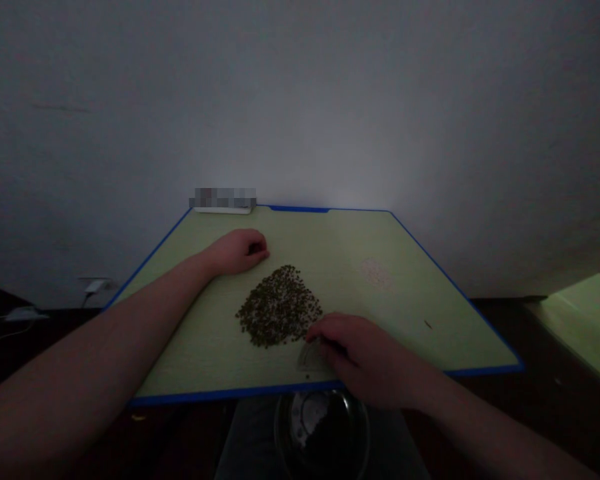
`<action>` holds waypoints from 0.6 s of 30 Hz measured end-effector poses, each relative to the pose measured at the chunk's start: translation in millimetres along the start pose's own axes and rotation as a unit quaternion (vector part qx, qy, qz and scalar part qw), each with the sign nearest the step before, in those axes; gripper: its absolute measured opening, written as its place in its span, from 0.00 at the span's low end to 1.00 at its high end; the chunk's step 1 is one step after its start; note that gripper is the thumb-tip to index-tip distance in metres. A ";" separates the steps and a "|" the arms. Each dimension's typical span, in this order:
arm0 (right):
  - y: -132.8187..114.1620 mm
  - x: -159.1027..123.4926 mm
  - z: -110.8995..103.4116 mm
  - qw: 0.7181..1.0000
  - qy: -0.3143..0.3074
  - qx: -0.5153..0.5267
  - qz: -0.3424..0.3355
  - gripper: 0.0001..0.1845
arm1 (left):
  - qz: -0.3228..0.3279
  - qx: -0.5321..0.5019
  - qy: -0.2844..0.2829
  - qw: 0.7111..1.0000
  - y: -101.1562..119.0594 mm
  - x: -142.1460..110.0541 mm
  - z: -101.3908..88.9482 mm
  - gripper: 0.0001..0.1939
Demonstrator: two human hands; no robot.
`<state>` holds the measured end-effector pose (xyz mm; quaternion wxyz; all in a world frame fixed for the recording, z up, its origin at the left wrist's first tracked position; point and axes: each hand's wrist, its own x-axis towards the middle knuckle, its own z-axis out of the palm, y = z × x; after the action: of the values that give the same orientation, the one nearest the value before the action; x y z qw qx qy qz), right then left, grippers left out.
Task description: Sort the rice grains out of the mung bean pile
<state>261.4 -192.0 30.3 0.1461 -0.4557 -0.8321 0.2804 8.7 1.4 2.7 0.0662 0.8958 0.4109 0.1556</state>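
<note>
Head view: just right of the dark grain pile [279, 308] on the bench [330, 243], the right hand [357, 355] pinches a clear curved piece [309, 357]; beyond the pile, the left hand [240, 251] curls, contents hidden

1. Tabletop [325, 240]: smooth-looking and matt, with a faint wood-like grain.
2. Edging [205, 397]: blue, smooth, apparently plastic.
3. Heap of small grains [280, 307]: matt, rough and pebbly in texture.
4. Clear piece [307, 358]: thin, see-through, apparently plastic, with a faint sheen.
5. Bowl [366, 433]: glossy metal, with bright reflections.
6. Trousers [250, 433]: matt cloth.
7. Wall [300, 100]: matt, painted-looking, lightly marked.
8. Plug [95, 287]: white, smooth-looking plastic.
</note>
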 end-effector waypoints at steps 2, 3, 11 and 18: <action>-2.1 2.3 0.8 1.000 -0.019 -0.003 -0.002 0.16 | 0.002 -0.001 0.003 1.000 -0.2 -0.2 0.1 0.13; -2.2 1.4 0.5 1.000 -0.024 -0.001 -0.001 0.16 | 0.004 -0.002 0.002 1.000 -0.4 -0.2 0.3 0.13; 16.3 -40.0 -2.3 0.997 0.057 0.015 0.055 0.14 | 0.003 -0.002 -0.001 1.000 -0.6 0.4 1.2 0.13; 30.6 -31.4 7.3 0.976 0.181 -0.077 0.097 0.18 | 0.005 0.001 -0.001 1.000 -1.8 1.0 1.0 0.13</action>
<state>295.5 -207.8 6.5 0.2309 -0.5871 -0.7629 0.1413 8.4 3.3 1.5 0.0647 0.8981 0.4067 0.1546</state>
